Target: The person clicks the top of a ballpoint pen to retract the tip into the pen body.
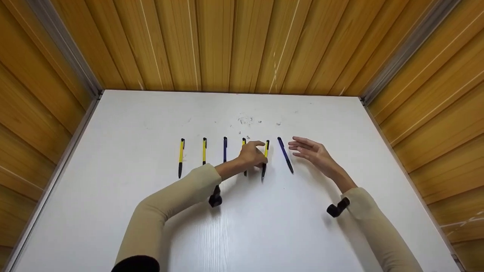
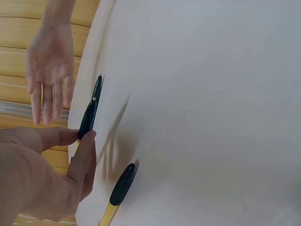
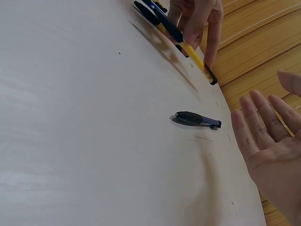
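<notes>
With our left grip (image 1: 251, 155) nearly closed, we are pinching a yellow pen (image 1: 266, 151) above the counter (image 1: 302, 226), just left of a slanted blue pen (image 1: 286, 155). Our right grip (image 1: 314, 153) is hovering empty, fingers extended. We are probably steadying the yellow pen best by pinching lightly mid-length.

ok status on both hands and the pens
Left hand pinching yellow-and-black pen, raised off table. Right hand holding nothing, beside rightmost blue pen. No obstruction visible.
</notes>
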### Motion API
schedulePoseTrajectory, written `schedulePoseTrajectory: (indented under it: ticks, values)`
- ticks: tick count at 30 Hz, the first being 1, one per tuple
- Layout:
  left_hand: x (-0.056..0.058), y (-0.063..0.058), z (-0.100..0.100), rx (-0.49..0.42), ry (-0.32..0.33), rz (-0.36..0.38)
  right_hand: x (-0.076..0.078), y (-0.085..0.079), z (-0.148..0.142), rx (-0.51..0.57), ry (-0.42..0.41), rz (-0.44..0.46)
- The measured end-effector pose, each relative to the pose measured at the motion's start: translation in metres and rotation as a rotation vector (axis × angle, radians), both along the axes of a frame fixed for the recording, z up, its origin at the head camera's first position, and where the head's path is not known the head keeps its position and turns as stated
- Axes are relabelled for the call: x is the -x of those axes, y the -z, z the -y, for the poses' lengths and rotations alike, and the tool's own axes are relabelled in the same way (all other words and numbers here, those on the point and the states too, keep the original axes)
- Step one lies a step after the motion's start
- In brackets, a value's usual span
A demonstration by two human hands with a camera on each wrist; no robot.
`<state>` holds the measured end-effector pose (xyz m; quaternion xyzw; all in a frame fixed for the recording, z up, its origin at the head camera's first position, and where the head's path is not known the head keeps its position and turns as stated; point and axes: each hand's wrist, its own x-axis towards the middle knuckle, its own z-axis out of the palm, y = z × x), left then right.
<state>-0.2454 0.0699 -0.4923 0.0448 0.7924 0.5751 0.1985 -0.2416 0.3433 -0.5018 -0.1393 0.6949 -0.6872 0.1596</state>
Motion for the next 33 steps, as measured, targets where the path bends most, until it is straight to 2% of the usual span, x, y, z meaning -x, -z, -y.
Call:
schedulePoseTrajectory:
  ticks: [3, 6, 11, 17, 24, 33]
  values:
    - [-0.011, -0.003, 0.016, -0.134, -0.004, 0.041, 0.0, 0.002, 0.001, 0.005, -0.005, 0.007]
    - [-0.019, -0.008, 0.032, -0.215, -0.01, 0.079, 0.0, 0.003, 0.002, 0.019, -0.013, 0.015]
    - [-0.026, -0.015, 0.058, -0.256, -0.022, 0.094, 0.002, 0.004, 0.005, 0.006, -0.035, 0.008]
    - [-0.025, -0.017, 0.083, -0.291, -0.042, 0.095, 0.004, 0.002, 0.014, -0.017, -0.05, 0.015]
    - [-0.027, -0.017, 0.095, -0.304, -0.064, 0.082, 0.006, 0.0, 0.032, -0.029, -0.092, 0.032]
    - [-0.029, -0.015, 0.094, -0.332, -0.112, 0.093, 0.011, 0.0, 0.063, -0.082, -0.114, 0.038]
